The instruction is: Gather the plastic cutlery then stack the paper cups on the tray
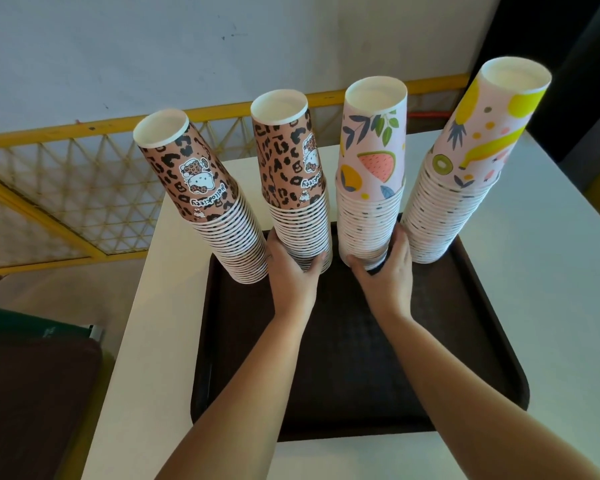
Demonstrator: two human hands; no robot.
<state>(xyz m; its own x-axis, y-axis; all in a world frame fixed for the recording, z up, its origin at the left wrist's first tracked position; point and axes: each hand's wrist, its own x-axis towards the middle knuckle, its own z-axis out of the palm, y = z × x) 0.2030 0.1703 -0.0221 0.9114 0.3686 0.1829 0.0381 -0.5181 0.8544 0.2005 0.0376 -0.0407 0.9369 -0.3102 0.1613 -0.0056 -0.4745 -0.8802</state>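
A yellow lattice fence [84,174] (triangle mesh) stands behind the white table [551,271].

A white table [551,216] spreads out beneath and beyond the fingertips. Past the fingers, behind the table's far edge, rises a pale grey-blue wall [187,46], lightly scuffed and evenly lit. Along its foot, and slanting away to the left of the fingers, runs a yellow-framed lattice panel [84,174] of small triangular mesh. To the right of the fingers stands a dark, nearly black surface [575,64]. Lower left lies a dark brown flat surface [32,393], with a green edge [21,323] just above it.
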